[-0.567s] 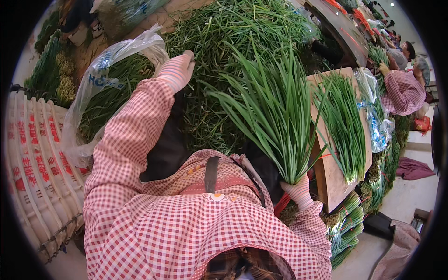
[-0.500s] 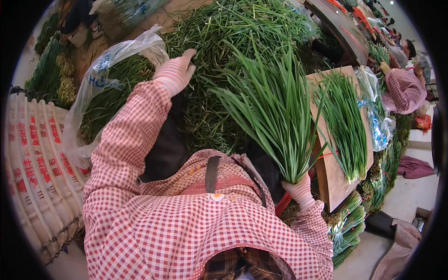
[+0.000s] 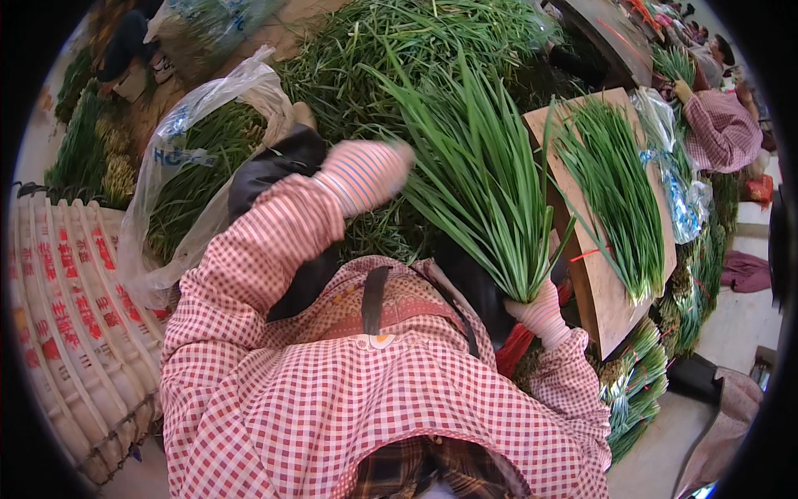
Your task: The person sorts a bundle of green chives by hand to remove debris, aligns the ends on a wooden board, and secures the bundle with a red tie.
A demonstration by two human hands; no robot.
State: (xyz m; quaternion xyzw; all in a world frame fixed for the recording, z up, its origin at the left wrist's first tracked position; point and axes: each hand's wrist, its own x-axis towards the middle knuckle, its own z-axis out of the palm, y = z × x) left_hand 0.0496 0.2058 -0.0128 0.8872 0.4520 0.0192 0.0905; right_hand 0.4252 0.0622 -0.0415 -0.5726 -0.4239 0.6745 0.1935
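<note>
My right hand (image 3: 540,314), in a striped glove, is closed around the lower ends of a bunch of garlic chives (image 3: 490,191). The long green leaves fan out upward and to the left from it. My left hand (image 3: 370,173), gloved too, is smeared by motion beside the bunch's left leaves, so its fingers cannot be made out; whether it touches them I cannot tell. Beyond both hands spreads a big heap of loose green leaves (image 3: 332,75). A second pile of chives (image 3: 611,191) lies on a slanted wooden board (image 3: 540,125) right of the held bunch.
An open clear plastic bag (image 3: 137,241) with greens inside stands at left, next to a white slatted basket (image 3: 75,291) with red print. Red ties (image 3: 517,345) hang near my right hand. Tied bundles (image 3: 636,382) lie below the board. Another person (image 3: 719,125) works at far right.
My left hand has swung right and nearer, from the heap toward the held bunch. A dark-covered knee now shows beside the bag. My right hand keeps its hold on the chives.
</note>
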